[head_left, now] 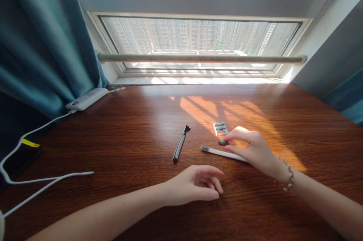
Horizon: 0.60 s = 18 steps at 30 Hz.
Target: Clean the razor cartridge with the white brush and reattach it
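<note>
Between the thumb and forefinger of my right hand (251, 146) is a small black and green razor cartridge (223, 142), held just over the table. Behind it lies a clear plastic case (220, 128) with green-striped cartridges inside. A white toothbrush (218, 152) with dark bristles rests below the pinch, its handle end hidden by my right hand. Left of these lies a razor handle (180, 145), grey and black, with no blade on its head. My left hand (197, 184) rests near the front with fingers curled loosely apart, holding nothing.
The brown wooden table (136, 131) reaches back to a window with a metal rail (198, 58). At the far left sits a white power bank (87, 99) beside a blue curtain (51, 37). A white cable (48, 122) runs down the left side.
</note>
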### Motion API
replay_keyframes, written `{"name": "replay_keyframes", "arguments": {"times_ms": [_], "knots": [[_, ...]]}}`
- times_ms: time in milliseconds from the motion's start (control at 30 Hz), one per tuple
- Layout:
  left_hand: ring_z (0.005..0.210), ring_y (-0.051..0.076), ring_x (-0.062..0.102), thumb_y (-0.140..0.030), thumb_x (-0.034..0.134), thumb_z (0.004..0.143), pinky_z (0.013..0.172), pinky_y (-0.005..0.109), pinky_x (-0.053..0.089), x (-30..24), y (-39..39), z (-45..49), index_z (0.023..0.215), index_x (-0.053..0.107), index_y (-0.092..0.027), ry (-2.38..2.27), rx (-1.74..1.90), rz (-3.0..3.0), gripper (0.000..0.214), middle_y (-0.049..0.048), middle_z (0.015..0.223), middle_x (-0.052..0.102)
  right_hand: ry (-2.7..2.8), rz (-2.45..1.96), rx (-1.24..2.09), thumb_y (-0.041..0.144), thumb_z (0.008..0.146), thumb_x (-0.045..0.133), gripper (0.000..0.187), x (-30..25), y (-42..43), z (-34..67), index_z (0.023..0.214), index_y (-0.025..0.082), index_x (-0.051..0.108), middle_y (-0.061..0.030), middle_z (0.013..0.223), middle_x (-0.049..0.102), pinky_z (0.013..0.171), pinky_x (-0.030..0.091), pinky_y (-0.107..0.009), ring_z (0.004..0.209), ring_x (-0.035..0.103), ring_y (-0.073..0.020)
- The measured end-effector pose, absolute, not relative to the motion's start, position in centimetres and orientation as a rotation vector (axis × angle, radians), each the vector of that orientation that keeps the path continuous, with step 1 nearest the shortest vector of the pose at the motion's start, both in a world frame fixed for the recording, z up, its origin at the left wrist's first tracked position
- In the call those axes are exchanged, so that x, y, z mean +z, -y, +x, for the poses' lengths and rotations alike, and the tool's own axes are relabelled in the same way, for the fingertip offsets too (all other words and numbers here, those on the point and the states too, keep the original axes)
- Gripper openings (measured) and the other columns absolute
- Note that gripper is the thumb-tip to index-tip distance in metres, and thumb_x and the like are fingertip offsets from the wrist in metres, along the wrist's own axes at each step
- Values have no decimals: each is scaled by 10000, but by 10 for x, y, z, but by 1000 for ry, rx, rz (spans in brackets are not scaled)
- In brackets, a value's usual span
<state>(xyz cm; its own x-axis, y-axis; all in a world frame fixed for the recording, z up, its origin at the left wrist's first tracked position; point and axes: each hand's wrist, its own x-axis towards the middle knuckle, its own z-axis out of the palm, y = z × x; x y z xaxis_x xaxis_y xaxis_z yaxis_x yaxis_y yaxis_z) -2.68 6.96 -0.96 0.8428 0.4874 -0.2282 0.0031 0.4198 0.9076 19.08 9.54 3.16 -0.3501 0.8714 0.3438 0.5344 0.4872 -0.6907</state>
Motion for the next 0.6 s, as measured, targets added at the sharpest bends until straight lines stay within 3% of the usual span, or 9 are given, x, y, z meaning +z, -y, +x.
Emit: {"name": "replay_keyframes", "arguments": {"times_ms": [200, 600], "knots": [[742, 103, 563, -257, 678, 692, 734, 270, 453, -6, -68, -29, 1109, 530, -146, -524, 267, 1264, 456, 73, 913, 610, 2218, -1271, 503, 314, 749, 633, 159, 12, -165, 214, 823, 194, 706, -39, 767, 666, 690, 432, -298, 745, 577, -186], [781, 145, 604, -365, 677, 681, 740, 281, 503, 0, -69, -32, 1109, 539, -147, -517, 184, 1448, 500, 93, 937, 628, 2270, -1332, 494, 356, 768, 611, 186, -6, -168, 227, 871, 233, 706, -23, 793, 621, 661, 393, -277, 741, 548, -164]]}}
